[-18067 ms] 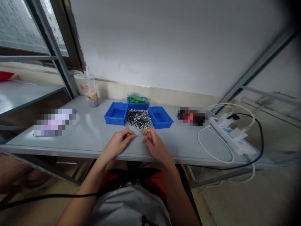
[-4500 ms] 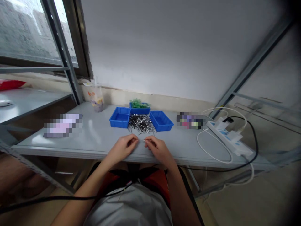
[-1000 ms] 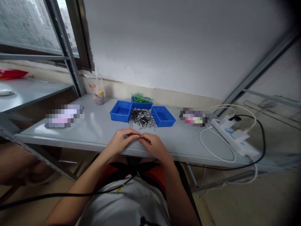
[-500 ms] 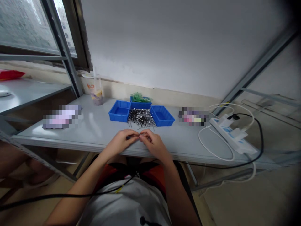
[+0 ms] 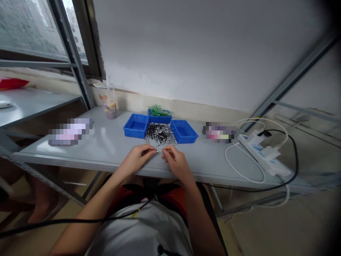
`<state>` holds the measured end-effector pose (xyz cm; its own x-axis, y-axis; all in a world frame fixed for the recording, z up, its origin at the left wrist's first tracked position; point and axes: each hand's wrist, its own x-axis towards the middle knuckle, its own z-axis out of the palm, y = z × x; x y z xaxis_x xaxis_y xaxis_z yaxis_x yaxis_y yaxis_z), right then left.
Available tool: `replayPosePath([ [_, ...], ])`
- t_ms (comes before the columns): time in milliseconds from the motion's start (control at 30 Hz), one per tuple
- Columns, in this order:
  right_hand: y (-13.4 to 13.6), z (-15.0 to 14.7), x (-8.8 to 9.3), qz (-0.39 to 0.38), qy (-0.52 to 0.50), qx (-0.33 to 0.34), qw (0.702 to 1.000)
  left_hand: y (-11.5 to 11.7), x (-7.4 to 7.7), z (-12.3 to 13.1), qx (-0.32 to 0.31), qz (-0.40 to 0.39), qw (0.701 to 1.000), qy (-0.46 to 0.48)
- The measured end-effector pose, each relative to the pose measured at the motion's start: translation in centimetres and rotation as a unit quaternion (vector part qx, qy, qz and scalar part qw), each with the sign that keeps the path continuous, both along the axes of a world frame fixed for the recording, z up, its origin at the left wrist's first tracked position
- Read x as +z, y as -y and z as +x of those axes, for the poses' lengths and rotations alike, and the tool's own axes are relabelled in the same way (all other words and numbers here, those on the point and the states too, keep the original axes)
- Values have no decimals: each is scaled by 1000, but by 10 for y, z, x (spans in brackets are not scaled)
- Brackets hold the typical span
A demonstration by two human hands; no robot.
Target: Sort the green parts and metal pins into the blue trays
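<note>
Between my two hands, over the table's near part, a thin silvery metal pin (image 5: pixel 159 151) lies level. My left hand (image 5: pixel 138 158) pinches its left end with thumb and forefinger. The fingertips of my right hand (image 5: pixel 176 160) close on the other end. Just beyond my hands is a loose heap of similar thin metal pieces (image 5: pixel 160 133). Blue bins stand around the heap: a left bin (image 5: pixel 133 133), a right bin (image 5: pixel 188 138), and a back bin (image 5: pixel 160 120) holding green plastic pieces (image 5: pixel 158 110). The pin's exact kind is too small to make out.
On the grey table (image 5: pixel 106 149), a drink cup with a straw (image 5: pixel 110 108) stands back left. A blurred-out flat object (image 5: pixel 70 132) lies left, another (image 5: pixel 218 132) right. A white power strip (image 5: pixel 263 153) with cables occupies the right end. A metal post (image 5: pixel 80 81) rises at left.
My fingertips have drawn slightly apart, my right hand moving a little to the right, so the pin now shows between them. At lower left, another person's leg has shifted.
</note>
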<state>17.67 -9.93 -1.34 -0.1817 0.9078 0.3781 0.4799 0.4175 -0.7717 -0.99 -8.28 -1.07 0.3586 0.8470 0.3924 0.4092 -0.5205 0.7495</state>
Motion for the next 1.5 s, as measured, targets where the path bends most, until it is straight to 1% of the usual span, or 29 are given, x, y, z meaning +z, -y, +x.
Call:
replayPosePath([
  [200, 0, 0, -1, -1, -5, -2, 1000, 0, 1, 0, 3, -3, 1000, -16],
  [367, 0, -1, -1, -9, -5, -7, 1000, 1, 5, -2, 13, -18, 999, 25],
  [500, 0, -1, -1, -7, 5, -4, 1000, 0, 3, -3, 21, -28, 998, 48],
  [667, 0, -1, -1, 7, 6, -3, 1000, -1, 0, -2, 26, -20, 998, 48],
  [933, -2, -1, -2, 21, -9, -13, 1000, 1, 3, -1, 47, -20, 996, 68],
  [1033, 0, -3, -1, 28, 3, 3, 1000, -1, 1, -2, 56, -16, 996, 73],
  [1167, 3, -4, 3, 62, 42, 31, 997, -3, -2, -2, 61, -17, 995, 76],
  [1267, -1, 9, 13, 95, 76, 33, 992, -5, -5, -2, 55, -24, 994, 93],
  [1300, -5, 17, 20, 105, 95, 25, 990, -6, -6, -1, 49, -25, 994, 94],
  [1333, -11, 27, 27, 121, 108, -1, 987, -6, -6, -1, 44, -26, 994, 92],
  [1400, -26, 49, 45, 149, 137, -57, 978, -6, -7, -1, 37, -29, 996, 76],
  [1433, -36, 61, 54, 155, 162, -73, 972, -6, -7, 0, 36, -33, 996, 69],
  [1500, -58, 83, 68, 153, 222, -83, 959, -4, -6, 0, 35, -37, 997, 58],
])
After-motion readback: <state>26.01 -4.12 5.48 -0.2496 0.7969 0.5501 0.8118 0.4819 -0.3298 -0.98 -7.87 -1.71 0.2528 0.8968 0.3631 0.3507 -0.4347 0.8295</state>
